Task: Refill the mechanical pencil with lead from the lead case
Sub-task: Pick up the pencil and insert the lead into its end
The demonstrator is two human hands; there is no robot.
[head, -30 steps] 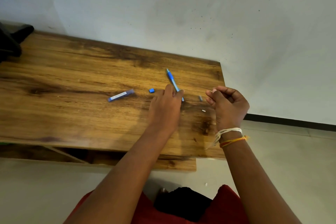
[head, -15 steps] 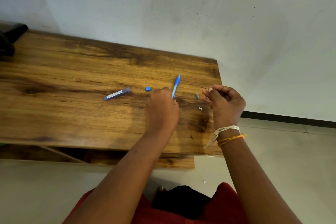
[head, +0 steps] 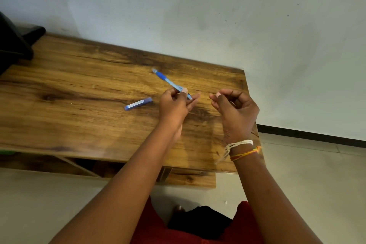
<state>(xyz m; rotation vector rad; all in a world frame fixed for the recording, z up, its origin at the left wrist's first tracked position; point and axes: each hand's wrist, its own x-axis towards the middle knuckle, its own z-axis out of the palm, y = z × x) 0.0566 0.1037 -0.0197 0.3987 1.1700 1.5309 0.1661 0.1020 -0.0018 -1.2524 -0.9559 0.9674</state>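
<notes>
Between my fingers: left hand point(head: 174, 103) is pinching the pencil point(head: 170, 83); right hand point(head: 234, 109) is seemingly pinching lead, lining up for insertion.

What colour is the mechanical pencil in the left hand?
Blue: the mechanical pencil has a darker blue grip and lighter barrel, seen in the head view.
</notes>
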